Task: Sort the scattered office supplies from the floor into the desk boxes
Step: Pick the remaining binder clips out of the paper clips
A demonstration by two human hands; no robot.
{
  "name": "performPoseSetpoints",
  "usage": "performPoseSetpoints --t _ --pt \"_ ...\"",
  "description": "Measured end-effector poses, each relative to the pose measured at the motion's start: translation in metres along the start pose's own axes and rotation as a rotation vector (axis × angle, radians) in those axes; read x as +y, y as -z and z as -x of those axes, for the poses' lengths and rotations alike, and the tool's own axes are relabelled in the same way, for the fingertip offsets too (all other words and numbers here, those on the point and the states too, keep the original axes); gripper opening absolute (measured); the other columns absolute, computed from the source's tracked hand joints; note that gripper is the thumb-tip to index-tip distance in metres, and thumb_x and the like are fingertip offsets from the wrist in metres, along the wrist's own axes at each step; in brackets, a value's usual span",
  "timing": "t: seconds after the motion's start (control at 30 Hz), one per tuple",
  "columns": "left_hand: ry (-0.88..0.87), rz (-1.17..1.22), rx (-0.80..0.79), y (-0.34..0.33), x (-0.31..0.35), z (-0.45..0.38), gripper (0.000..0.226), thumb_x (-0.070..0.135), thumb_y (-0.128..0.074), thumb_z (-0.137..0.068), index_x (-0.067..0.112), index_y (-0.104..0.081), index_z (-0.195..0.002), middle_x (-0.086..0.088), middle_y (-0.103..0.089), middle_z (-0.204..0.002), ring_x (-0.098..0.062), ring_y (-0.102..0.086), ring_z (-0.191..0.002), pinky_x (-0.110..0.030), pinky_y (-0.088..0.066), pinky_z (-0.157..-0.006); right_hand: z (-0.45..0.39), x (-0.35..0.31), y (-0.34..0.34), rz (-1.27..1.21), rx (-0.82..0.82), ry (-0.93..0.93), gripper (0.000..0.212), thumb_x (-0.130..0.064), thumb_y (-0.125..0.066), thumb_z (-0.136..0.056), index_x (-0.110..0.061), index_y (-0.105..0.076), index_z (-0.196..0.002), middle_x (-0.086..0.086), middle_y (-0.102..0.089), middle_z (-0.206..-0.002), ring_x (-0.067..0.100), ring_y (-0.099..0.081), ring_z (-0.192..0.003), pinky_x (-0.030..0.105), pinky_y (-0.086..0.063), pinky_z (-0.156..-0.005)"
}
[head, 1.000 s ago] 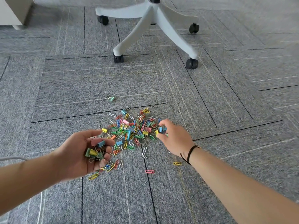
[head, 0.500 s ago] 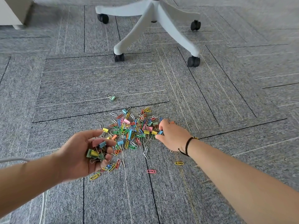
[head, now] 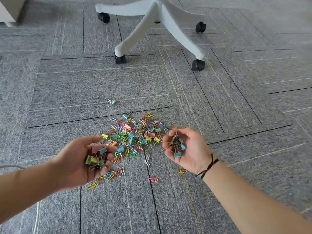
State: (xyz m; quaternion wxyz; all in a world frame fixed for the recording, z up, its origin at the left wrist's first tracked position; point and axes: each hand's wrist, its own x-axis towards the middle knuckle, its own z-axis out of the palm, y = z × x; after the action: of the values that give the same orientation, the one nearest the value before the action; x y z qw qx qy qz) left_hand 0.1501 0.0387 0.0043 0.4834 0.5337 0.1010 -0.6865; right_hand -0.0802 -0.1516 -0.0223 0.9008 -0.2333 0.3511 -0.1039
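A heap of coloured paper clips and small binder clips lies scattered on the grey carpet. My left hand is cupped palm up at the heap's near left edge and holds several binder clips. My right hand is turned palm up at the heap's right edge, its fingers curled round several more binder clips. One green binder clip lies apart, farther away. Loose paper clips lie nearer to me. No desk boxes are in view.
A white office chair base with black castors stands on the carpet beyond the heap. A pale piece of furniture shows at the top left corner. A white cable runs by my left forearm.
My right hand has lifted off the heap and turned palm up with binder clips in it. My left hand has kept its place and its load.
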Motion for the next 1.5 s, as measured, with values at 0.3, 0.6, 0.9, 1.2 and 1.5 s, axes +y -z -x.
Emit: performPoseSetpoints --t 0.3,0.6,0.9,1.2,1.5 --pt "-0.004 -0.006 -0.020 0.003 0.000 0.002 0.045 0.037 -0.048 -0.097 -0.004 -0.063 -0.103 -0.017 -0.057 -0.076 -0.024 -0.056 -0.057 -0.030 -0.056 -0.047 -0.022 0.001 -0.003 0.555 0.232 -0.033 0.021 -0.019 -0.055 -0.100 -0.002 -0.062 -0.091 0.006 -0.057 -0.069 0.011 -0.039 -0.048 0.021 -0.025 -0.037" --pt "-0.008 -0.008 -0.002 0.007 0.000 0.000 0.045 0.037 -0.049 -0.096 -0.004 -0.065 -0.101 -0.017 -0.058 -0.077 -0.024 -0.055 -0.058 -0.030 -0.055 -0.046 -0.041 -0.007 -0.002 1.828 0.127 0.289 0.022 -0.018 -0.055 -0.101 -0.026 -0.061 -0.120 0.005 -0.071 -0.093 0.005 -0.037 -0.031 0.016 -0.025 -0.033" --pt "0.001 -0.001 0.001 0.006 0.000 0.001 0.044 0.036 -0.051 -0.095 -0.004 -0.068 -0.096 -0.017 -0.058 -0.077 -0.024 -0.056 -0.057 -0.030 -0.055 -0.047 -0.043 -0.008 -0.004 2.110 0.108 0.252 0.023 -0.029 -0.055 -0.101 -0.023 -0.051 -0.123 -0.004 -0.056 -0.062 0.011 -0.046 -0.045 0.026 -0.034 -0.043" --pt "-0.008 0.016 0.002 0.004 0.000 0.004 0.044 0.036 -0.051 -0.092 -0.005 -0.065 -0.100 -0.017 -0.058 -0.075 -0.024 -0.055 -0.056 -0.030 -0.055 -0.046 -0.008 0.000 0.001 0.321 -0.067 -0.104 0.018 -0.014 -0.052 -0.091 -0.006 -0.054 -0.107 0.008 -0.058 -0.072 0.013 -0.037 -0.052 0.023 -0.026 -0.043" --pt "-0.012 0.015 0.002 -0.003 0.000 0.005 0.046 0.036 -0.047 -0.099 -0.006 -0.065 -0.101 -0.018 -0.058 -0.074 -0.024 -0.056 -0.054 -0.030 -0.055 -0.044 0.000 0.005 -0.002 0.126 -0.120 -0.028 0.023 -0.020 -0.042 -0.093 -0.013 -0.056 -0.076 0.010 -0.058 -0.071 0.014 -0.042 -0.053 0.023 -0.027 -0.042"
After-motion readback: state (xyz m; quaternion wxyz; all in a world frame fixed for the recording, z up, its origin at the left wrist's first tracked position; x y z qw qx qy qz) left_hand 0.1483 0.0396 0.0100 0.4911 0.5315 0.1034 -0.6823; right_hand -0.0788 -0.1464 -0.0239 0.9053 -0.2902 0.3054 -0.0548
